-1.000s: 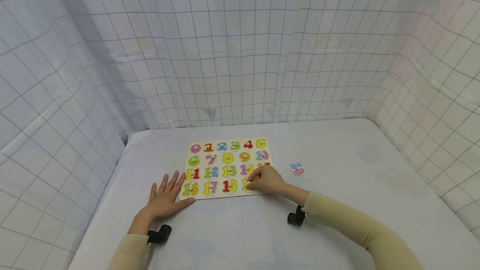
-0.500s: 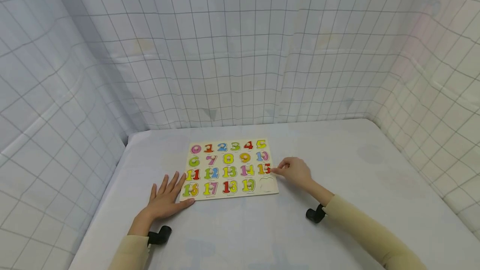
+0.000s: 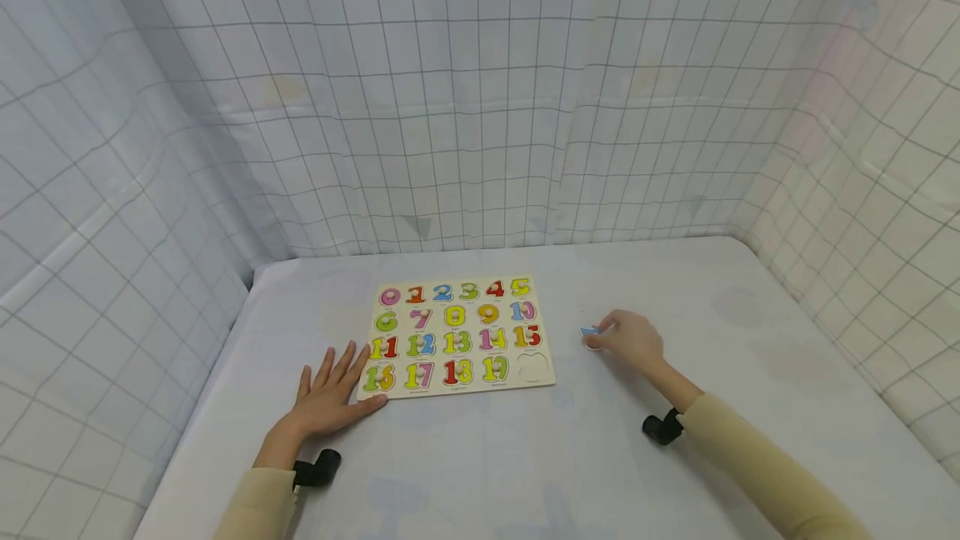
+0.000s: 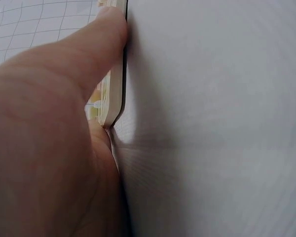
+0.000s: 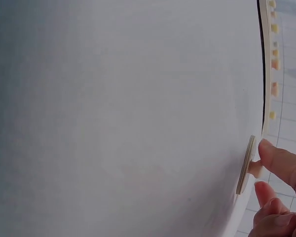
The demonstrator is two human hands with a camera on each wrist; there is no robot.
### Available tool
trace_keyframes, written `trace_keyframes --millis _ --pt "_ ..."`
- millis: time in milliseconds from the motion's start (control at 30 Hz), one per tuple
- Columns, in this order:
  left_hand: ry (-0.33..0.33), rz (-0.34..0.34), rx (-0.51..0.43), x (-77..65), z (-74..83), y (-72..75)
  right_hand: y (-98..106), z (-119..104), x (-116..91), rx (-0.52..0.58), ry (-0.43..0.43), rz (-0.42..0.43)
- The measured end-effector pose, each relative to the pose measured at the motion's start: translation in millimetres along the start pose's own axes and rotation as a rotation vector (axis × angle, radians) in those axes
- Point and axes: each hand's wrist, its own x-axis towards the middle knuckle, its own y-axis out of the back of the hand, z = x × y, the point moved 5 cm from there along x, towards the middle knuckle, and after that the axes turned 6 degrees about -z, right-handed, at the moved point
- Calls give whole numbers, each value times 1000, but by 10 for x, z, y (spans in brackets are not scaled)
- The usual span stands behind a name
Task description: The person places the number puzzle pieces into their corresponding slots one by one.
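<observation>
My left hand (image 3: pixel 326 407) lies spread at the left edge of a wooden number puzzle board (image 3: pixel 546 375), its thumb (image 4: pixel 101 37) against the board's near edge in the left wrist view. Number pieces with knobs sit across the board; one recess (image 3: pixel 533 367) at its near right corner holds no piece. Right of the board, my right hand (image 3: pixel 633 342) is at a loose blue and pink number piece (image 3: pixel 588 331). In the right wrist view, thumb and finger stand apart on either side of the knob (image 5: pixel 255 169) of that piece, which lies on the table.
A white cloth covers the table (image 3: pixel 465 465). White curtains with a grid pattern (image 3: pixel 480 107) enclose the back and both sides. A black wrist camera (image 3: pixel 318 468) sits below the left hand, another camera (image 3: pixel 663 428) below the right.
My right hand has moved right from the 19 piece, past the 15, to the loose piece. The 19 lies in its place on the board. My left hand has stayed put.
</observation>
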Motion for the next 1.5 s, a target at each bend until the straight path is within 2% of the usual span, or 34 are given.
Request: trace_keyframes --millis 200,533,700,800,933,1233,1400,1500 --pt "-2 3 2 12 -11 -5 13 11 -28 -15 21 11" --pt "3 -14 -20 -73 145 114 11 5 -22 -28 51 36" --pt "15 -28 -13 -86 177 140 15 -31 -30 -49 91 54" --pt "18 -32 -13 -89 176 140 7 -103 -36 -51 143 49" --pt "19 -31 -12 -92 167 139 -34 -264 -40 -38 259 15" --pt "2 -13 -29 -85 137 85 -229 -598 -44 -102 487 -126" --pt "15 -18 -6 -39 68 36 -311 -737 -54 -155 560 -187" --pt "14 -18 -19 -64 113 77 -341 -809 -76 -185 595 -216"
